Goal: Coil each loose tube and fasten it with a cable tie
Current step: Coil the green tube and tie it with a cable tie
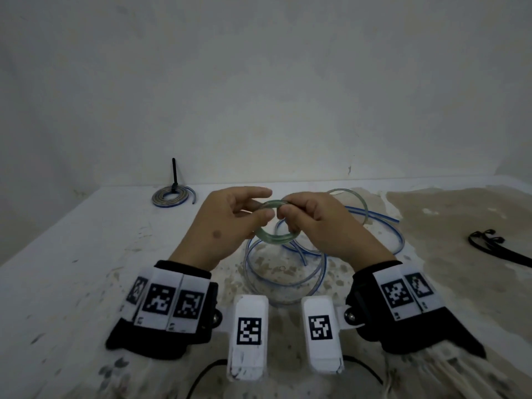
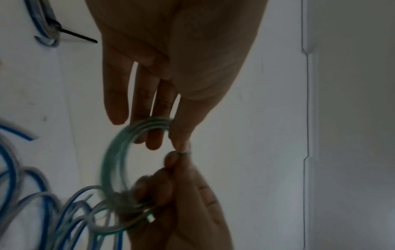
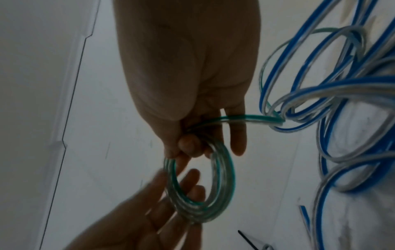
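Green tube: while your two hands hold it above the counter (image 1: 72, 254), the green-striped tube (image 1: 269, 239) sits wound into a small ring of several turns, its free tail running down into the pile below.
Right hand: your right hand (image 1: 319, 223) has its grip clamped on the ring, thumb and curled fingers (image 3: 189, 145) pinching the turns together where they cross.
Left hand: your left hand (image 1: 227, 223) keeps its grip apart, with straight fingers (image 2: 149, 135) slipped through the ring and steadying its far side.
Handling: the tube looks light, springy and smooth, so I judge it will uncoil if the pinch loosens; take hold where all the turns bunch together.
Loose tubes: blue-striped tubes (image 1: 316, 272) lie in slack loops on the counter under your hands, tangled with the green tail.
Finished coil: one tied coil (image 1: 169, 197) rests at the far left, its black tie (image 1: 174, 175) standing upright.
Spare ties: black cable ties (image 1: 495, 247) lie well apart to your right.
Next: probably wind in the tail, then reach for a tie.
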